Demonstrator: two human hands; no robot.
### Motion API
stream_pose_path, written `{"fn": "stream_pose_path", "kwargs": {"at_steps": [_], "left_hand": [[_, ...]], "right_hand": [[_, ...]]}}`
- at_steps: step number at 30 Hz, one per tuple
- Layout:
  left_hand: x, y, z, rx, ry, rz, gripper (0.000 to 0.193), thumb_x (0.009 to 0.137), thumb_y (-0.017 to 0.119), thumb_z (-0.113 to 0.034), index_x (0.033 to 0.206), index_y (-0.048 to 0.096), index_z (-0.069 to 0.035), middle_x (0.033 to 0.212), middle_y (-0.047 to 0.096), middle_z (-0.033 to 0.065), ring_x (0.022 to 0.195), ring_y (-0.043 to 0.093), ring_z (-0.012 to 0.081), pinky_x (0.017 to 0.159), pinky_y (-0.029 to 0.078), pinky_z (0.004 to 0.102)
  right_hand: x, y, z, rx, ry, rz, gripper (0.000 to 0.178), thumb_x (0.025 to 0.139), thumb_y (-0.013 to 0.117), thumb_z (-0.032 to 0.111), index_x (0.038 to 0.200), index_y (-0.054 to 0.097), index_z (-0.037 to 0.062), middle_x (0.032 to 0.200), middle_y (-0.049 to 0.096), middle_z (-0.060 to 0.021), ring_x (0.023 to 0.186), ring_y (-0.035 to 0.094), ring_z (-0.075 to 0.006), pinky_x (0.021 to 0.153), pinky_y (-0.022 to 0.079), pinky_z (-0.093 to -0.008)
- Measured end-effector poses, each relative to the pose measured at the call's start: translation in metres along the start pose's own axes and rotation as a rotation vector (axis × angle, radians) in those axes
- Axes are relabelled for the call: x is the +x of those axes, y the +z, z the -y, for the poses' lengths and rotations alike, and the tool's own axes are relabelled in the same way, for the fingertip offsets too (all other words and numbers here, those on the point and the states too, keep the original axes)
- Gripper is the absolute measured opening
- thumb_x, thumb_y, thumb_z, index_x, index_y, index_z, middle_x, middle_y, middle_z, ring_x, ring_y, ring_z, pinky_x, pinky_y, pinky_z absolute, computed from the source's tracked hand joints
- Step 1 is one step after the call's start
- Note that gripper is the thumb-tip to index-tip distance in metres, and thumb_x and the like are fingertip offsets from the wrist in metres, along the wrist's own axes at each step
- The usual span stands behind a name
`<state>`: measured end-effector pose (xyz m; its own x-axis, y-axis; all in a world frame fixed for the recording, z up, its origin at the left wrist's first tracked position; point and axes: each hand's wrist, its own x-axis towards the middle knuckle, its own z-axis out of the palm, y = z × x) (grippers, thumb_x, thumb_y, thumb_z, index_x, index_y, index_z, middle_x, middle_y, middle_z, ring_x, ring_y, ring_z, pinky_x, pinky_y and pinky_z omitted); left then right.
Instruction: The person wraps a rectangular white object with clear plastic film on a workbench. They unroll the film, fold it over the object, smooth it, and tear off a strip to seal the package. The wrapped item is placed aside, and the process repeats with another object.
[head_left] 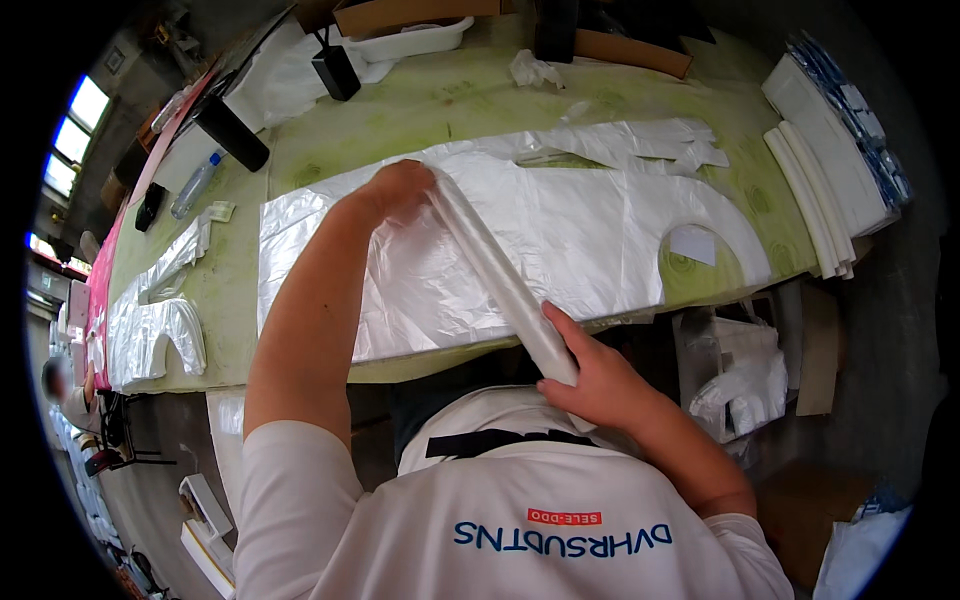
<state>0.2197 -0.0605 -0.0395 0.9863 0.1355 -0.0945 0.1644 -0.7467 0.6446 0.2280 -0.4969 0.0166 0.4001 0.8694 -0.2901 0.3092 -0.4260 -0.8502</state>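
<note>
Slanting across the near edge of a green-patterned table point(430, 105), a long white roll point(497, 268) is clasped near its lower end by the right hand point(600, 378). Its far end is met by the left hand point(402, 188), whose grip cannot be told, its fingertips being hidden. Beneath, thin white plastic sheeting point(590, 235) is spread; a clear bottle point(194, 190) is seen at left.

Right hand point(598, 377) gripping the near end of a long white roll point(497, 265), out past the desk's point(420, 122) edge — and there's the left hand point(402, 190), up at the far end! Shiny plastic sheeting point(575, 235) spreads beneath, a white card point(692, 244) showing in its curved cutout — and over left, a blue-capped bottle point(195, 190) near a black cylinder point(232, 135).
</note>
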Motion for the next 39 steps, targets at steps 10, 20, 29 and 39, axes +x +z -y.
{"fn": "stream_pose_path", "kwargs": {"at_steps": [10,20,29,39], "left_hand": [[-0.007,0.024,-0.019,0.123,-0.247,-0.328,0.043,0.091,0.055,-0.027,0.124,0.064,-0.001,0.121,0.066,0.0191,0.107,0.064,0.0344,0.096,0.051,0.0386],[-0.008,0.026,-0.027,0.324,-0.214,-0.330,0.043,0.089,0.057,-0.029,0.125,0.065,-0.007,0.136,0.058,0.0173,0.126,0.053,0.0367,0.109,0.042,0.0428],[-0.068,0.073,-0.082,-0.035,0.133,-0.690,0.068,0.087,0.077,-0.028,0.141,0.045,-0.001,0.149,0.042,0.0212,0.139,0.041,0.0385,0.117,0.033,0.0477],[-0.142,0.114,-0.133,0.460,0.450,0.044,0.088,0.080,0.078,-0.046,0.154,0.041,-0.017,0.162,0.034,0.0119,0.152,0.025,0.0363,0.125,0.017,0.0545]], "right_hand": [[-0.073,-0.029,-0.024,-0.195,0.255,0.203,0.092,0.081,0.074,0.032,0.158,0.028,0.0140,0.112,0.069,-0.0275,0.102,0.068,-0.0430,0.090,0.054,-0.0471],[-0.227,-0.030,-0.142,-0.039,0.385,0.050,0.063,0.073,0.080,0.001,0.131,0.058,0.0095,0.114,0.068,-0.0093,0.104,0.066,-0.0205,0.090,0.053,-0.0342],[-0.193,-0.044,-0.097,0.158,0.504,-0.080,0.064,0.076,0.078,0.002,0.135,0.055,0.0049,0.117,0.065,-0.0085,0.111,0.062,-0.0186,0.095,0.051,-0.0338],[-0.016,-0.100,-0.048,-0.545,-0.213,-0.245,0.056,0.081,0.080,0.023,0.132,0.061,0.0074,0.119,0.064,-0.0138,0.109,0.061,-0.0334,0.096,0.049,-0.0413]]}}
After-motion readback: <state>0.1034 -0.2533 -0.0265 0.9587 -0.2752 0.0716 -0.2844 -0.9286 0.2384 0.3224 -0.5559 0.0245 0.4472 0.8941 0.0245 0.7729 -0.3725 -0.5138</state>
